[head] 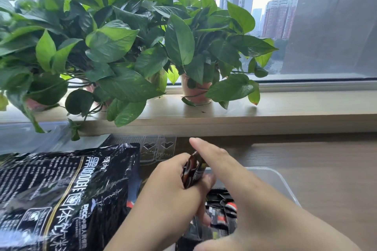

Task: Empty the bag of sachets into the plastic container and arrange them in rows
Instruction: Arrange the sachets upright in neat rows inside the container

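A small bundle of black sachets (pixel 192 171) is standing upright above the near-left part of the clear plastic container (pixel 275 177). The left hand (pixel 169 185) is holding it, its grip clamped round the lower half with the fingers curled about the packets. The right hand (pixel 244 199) is reaching in from the near right; its grip is apart, with the index finger stretched straight and lying along the top right edge of the bundle. More sachets (pixel 222 210) are lying loose and jumbled inside the container, partly hidden under both hands. The container is sitting on the wooden worktop (pixel 316 169) toward its near edge. Just to its left, the big glossy black bag (pixel 61 189) is lying flat, printed side up. Behind the hands, a clear lid (pixel 155 149) with heart-shaped cut-outs is resting near the worktop's far edge. Beyond that edge, leafy potted plants (pixel 114 47) are standing along the windowsill (pixel 285 106).
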Demonstrator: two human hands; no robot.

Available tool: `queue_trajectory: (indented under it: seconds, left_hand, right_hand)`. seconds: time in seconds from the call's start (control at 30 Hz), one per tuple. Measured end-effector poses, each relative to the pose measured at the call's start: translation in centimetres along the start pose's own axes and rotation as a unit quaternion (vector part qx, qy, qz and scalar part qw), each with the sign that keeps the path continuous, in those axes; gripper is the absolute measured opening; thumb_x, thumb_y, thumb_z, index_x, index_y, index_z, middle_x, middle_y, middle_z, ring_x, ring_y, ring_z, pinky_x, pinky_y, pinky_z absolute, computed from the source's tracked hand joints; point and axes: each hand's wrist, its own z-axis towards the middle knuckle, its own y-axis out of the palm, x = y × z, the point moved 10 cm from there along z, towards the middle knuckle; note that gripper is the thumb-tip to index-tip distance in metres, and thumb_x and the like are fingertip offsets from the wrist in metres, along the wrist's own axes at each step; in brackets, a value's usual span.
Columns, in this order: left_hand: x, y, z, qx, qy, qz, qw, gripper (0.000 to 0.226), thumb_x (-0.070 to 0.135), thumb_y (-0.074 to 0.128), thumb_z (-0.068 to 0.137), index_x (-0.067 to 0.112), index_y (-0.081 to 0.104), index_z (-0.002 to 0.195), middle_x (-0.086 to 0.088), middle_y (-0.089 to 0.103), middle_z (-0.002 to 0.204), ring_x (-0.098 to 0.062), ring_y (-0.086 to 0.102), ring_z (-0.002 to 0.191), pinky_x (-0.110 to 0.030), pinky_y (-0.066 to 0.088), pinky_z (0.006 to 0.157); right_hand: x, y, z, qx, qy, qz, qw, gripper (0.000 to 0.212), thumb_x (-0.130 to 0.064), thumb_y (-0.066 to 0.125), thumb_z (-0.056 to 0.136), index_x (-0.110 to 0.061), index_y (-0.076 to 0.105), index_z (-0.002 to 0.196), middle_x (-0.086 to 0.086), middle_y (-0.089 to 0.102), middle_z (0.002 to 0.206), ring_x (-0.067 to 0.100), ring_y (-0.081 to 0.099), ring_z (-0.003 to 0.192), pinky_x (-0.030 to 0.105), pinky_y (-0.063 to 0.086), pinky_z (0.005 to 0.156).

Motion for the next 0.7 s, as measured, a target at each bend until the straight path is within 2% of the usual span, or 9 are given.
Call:
queue_trajectory:
  seconds: [0.07, 0.13, 0.2, 0.3, 0.4, 0.47, 0.53, 0.6, 0.7]
  left_hand:
    - [0.1, -0.2, -0.1, 0.018, -0.006, -0.027, 0.999, 0.009, 0.031, 0.066, 0.085, 0.024, 0.061, 0.088, -0.007, 0.072, 0.061, -0.022, 0.072, 0.053, -0.049, 0.057, 0.077]
    - [0.1, -0.5, -0.2, 0.039, -0.017, -0.054, 0.998, 0.012, 0.033, 0.068, 0.082, 0.025, 0.063, 0.090, -0.005, 0.073, 0.072, -0.023, 0.072, 0.053, -0.049, 0.059, 0.070]
    - [0.0, -0.3, -0.2, 0.039, -0.032, -0.087, 0.995, 0.018, 0.036, 0.067, 0.077, 0.026, 0.064, 0.093, -0.001, 0.074, 0.081, -0.021, 0.073, 0.056, -0.047, 0.060, 0.069]
    - [0.0, 0.2, -0.5, 0.016, -0.036, -0.129, 0.991, 0.022, 0.038, 0.070, 0.078, 0.028, 0.064, 0.097, -0.001, 0.074, 0.081, -0.020, 0.073, 0.062, -0.051, 0.061, 0.073]
    - [-0.1, 0.8, -0.7, 0.001, -0.046, -0.158, 0.986, 0.026, 0.036, 0.072, 0.079, 0.030, 0.059, 0.102, -0.002, 0.073, 0.077, -0.018, 0.072, 0.062, -0.045, 0.060, 0.065]
    - [-0.1, 1.0, -0.7, 0.002, -0.050, -0.168, 0.985, 0.026, 0.032, 0.073, 0.084, 0.031, 0.056, 0.103, 0.000, 0.072, 0.074, -0.016, 0.071, 0.060, -0.034, 0.055, 0.056]
    - [-0.2, 1.1, -0.8, 0.001, -0.058, -0.179, 0.982, 0.023, 0.026, 0.073, 0.089, 0.031, 0.055, 0.102, 0.003, 0.070, 0.067, -0.013, 0.069, 0.057, -0.022, 0.049, 0.048]
    - [-0.2, 1.1, -0.8, -0.007, -0.063, -0.196, 0.979, 0.023, 0.021, 0.071, 0.091, 0.033, 0.057, 0.104, 0.006, 0.069, 0.063, -0.011, 0.066, 0.055, -0.019, 0.047, 0.044]
    - [0.0, 1.5, -0.9, -0.026, -0.069, -0.206, 0.976, 0.024, 0.023, 0.073, 0.090, 0.031, 0.055, 0.105, 0.000, 0.067, 0.062, -0.012, 0.063, 0.051, -0.020, 0.045, 0.043]
  right_hand:
    - [0.8, -0.4, 0.0, 0.027, 0.013, -0.015, 0.999, 0.089, -0.065, 0.052, 0.077, -0.051, 0.011, 0.155, -0.034, 0.005, 0.161, -0.012, 0.007, 0.147, 0.000, 0.010, 0.109]
    - [0.6, -1.0, -0.6, 0.069, 0.008, -0.039, 0.997, 0.090, -0.056, 0.048, 0.081, -0.032, 0.011, 0.160, -0.021, 0.004, 0.166, -0.003, 0.011, 0.151, 0.022, 0.025, 0.118]
    - [-0.6, -1.3, -0.2, 0.097, -0.015, -0.068, 0.993, 0.085, -0.056, 0.041, 0.087, -0.024, 0.012, 0.160, -0.016, 0.006, 0.167, 0.001, 0.017, 0.151, 0.036, 0.027, 0.120]
    - [-0.7, -1.2, 0.1, 0.083, -0.017, -0.058, 0.995, 0.095, -0.057, 0.049, 0.079, -0.024, 0.014, 0.160, -0.019, 0.009, 0.166, -0.004, 0.017, 0.149, 0.019, 0.020, 0.116]
    - [-1.6, -2.0, 0.1, 0.099, -0.017, -0.023, 0.995, 0.098, -0.052, 0.052, 0.070, -0.020, 0.024, 0.158, -0.024, 0.018, 0.161, -0.013, 0.017, 0.144, -0.002, 0.020, 0.105]
    - [-1.8, -2.2, 0.0, 0.107, -0.020, 0.000, 0.994, 0.096, -0.050, 0.060, 0.070, -0.019, 0.029, 0.156, -0.020, 0.028, 0.156, -0.012, 0.026, 0.140, -0.002, 0.029, 0.100]
    - [-1.8, -2.8, -0.1, 0.110, -0.016, 0.008, 0.994, 0.108, -0.044, 0.080, 0.063, -0.020, 0.030, 0.155, -0.015, 0.038, 0.149, -0.007, 0.038, 0.135, 0.001, 0.036, 0.097]
    - [-1.5, -3.1, -0.2, 0.101, -0.005, 0.009, 0.995, 0.118, -0.038, 0.090, 0.054, -0.023, 0.030, 0.154, -0.017, 0.042, 0.145, -0.007, 0.044, 0.130, -0.001, 0.036, 0.093]
    - [-1.3, -2.7, 0.0, 0.082, 0.001, 0.061, 0.995, 0.104, -0.047, 0.073, 0.065, -0.028, 0.027, 0.156, -0.031, 0.030, 0.151, -0.015, 0.030, 0.138, -0.005, 0.025, 0.098]
